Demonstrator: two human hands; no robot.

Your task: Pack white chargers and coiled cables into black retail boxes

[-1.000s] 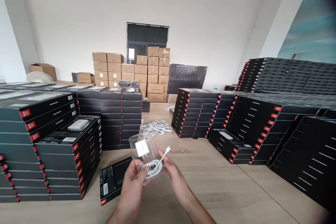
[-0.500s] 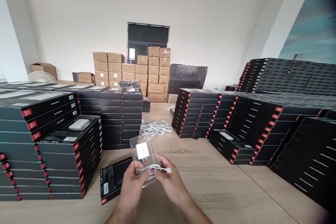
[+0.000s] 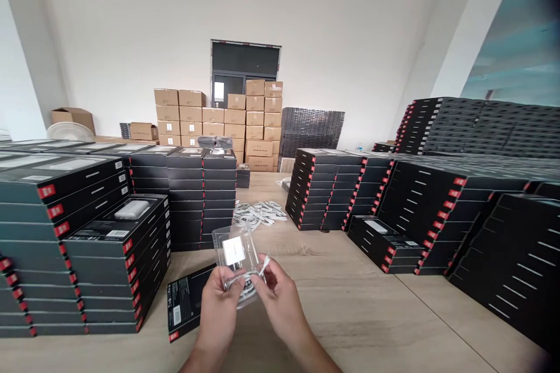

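Above the table, my left hand (image 3: 221,297) grips the left side of a clear plastic tray (image 3: 220,239). A white charger plug (image 3: 234,251) sits in the tray's upper part. Below it a coiled white cable (image 3: 248,288) lies in the lower part, with my left thumb on it. My right hand (image 3: 276,291) pinches the cable at the tray's right side, one end sticking up beside the fingers. Under my left hand a flat black box (image 3: 186,300) with a red corner label lies on the table, partly covered by the hand.
Black boxes with red labels stand in stacks at left (image 3: 105,285) and right (image 3: 332,186). A heap of white cables (image 3: 260,213) lies beyond my hands on the wooden table (image 3: 363,320). Brown cartons (image 3: 214,122) are piled by the far wall.
The cable end that pointed right now sticks up at the tray's right edge. My right hand has turned and shifted slightly; the tray has moved a little left.
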